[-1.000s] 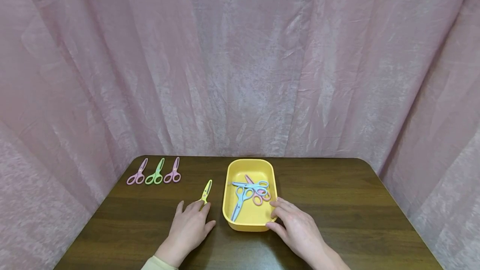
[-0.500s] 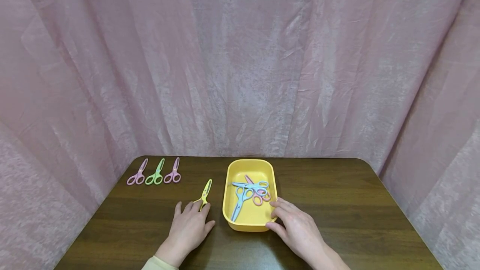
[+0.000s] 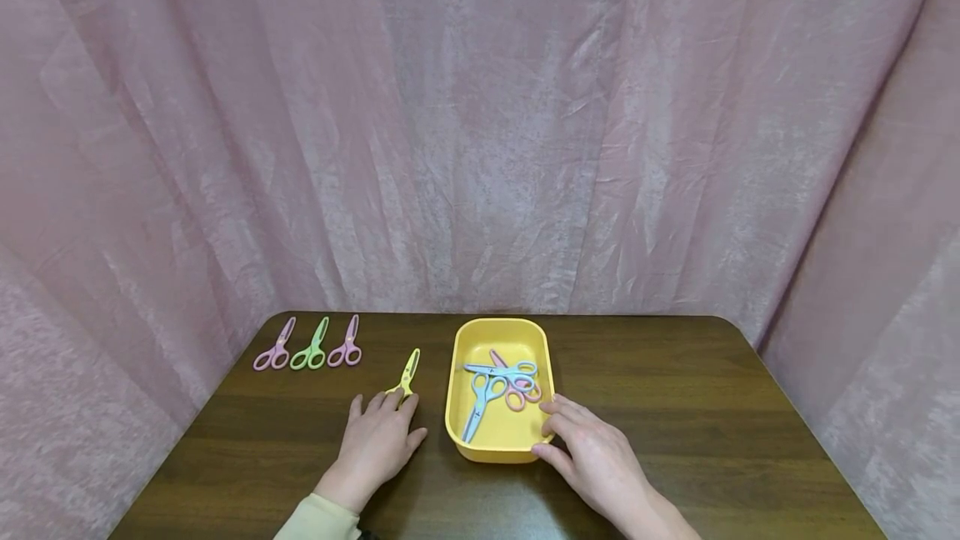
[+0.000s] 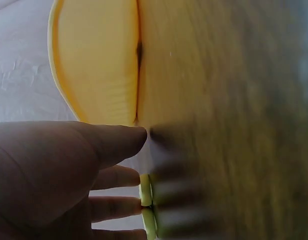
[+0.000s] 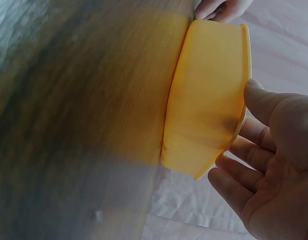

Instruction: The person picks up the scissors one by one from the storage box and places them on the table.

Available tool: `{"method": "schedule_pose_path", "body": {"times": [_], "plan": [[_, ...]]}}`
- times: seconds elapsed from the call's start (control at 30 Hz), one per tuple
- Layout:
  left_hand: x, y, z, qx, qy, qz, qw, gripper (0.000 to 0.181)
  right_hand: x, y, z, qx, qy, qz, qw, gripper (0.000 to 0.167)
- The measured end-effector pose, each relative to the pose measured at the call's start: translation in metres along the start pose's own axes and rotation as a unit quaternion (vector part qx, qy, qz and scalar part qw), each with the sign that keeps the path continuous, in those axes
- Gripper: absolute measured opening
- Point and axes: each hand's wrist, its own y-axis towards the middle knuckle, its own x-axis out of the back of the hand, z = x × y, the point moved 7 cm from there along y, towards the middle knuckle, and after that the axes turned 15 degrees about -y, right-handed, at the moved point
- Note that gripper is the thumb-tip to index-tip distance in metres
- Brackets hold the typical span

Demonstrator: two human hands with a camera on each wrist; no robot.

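In the head view, my left hand (image 3: pixel 375 444) lies palm down, its extended fingers touching the handles of yellow scissors (image 3: pixel 408 373) on the table. The scissors' handle loops are partly covered by the fingers; the left wrist view shows the fingertips against the yellow loops (image 4: pixel 145 191), thumb apart from them. My right hand (image 3: pixel 592 448) holds the near right rim of a yellow plastic tub (image 3: pixel 498 455), fingers bent over the edge and thumb at the corner. Inside the tub are two light blue scissors (image 3: pixel 477 411) and pink scissors (image 3: pixel 515 400), lying crossed.
On the table's far left lie pink-purple scissors (image 3: pixel 273 354), green scissors (image 3: pixel 309 354) and purple scissors (image 3: pixel 346 350) in a row, blades pointing away. The dark wooden table (image 3: pixel 675 382) ends at a pink curtain (image 3: pixel 495 148).
My left hand has slid slightly forward, and the yellow scissors have shifted away and a little left under its fingers. My right hand and the tub have stayed put.
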Motion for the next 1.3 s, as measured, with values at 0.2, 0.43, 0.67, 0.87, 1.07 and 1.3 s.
{"method": "schedule_pose_path", "body": {"times": [0.2,0.43,0.67,0.87,1.07,1.3], "plan": [[-0.001,0.006,0.006,0.006,-0.002,0.003,1.0000,0.051,-0.001,0.000,0.000,-0.002,0.000,0.002,1.0000,0.026],[-0.002,0.015,0.014,0.022,-0.005,0.021,0.9995,0.052,-0.002,0.000,-0.001,-0.010,0.002,0.015,0.9998,0.025],[-0.005,0.026,0.023,0.042,-0.005,0.034,0.9985,0.054,-0.001,0.000,-0.001,-0.007,0.005,0.012,0.9999,0.026],[-0.005,0.034,0.027,0.045,-0.007,0.033,0.9984,0.053,0.000,0.000,-0.001,-0.006,0.004,0.008,0.9999,0.026],[-0.006,0.041,0.033,0.057,-0.014,0.040,0.9975,0.054,-0.001,0.000,-0.001,-0.007,0.004,0.011,0.9999,0.025],[-0.007,0.049,0.038,0.072,-0.011,0.050,0.9961,0.056,-0.001,0.000,-0.001,-0.004,0.004,0.006,1.0000,0.026]]}}
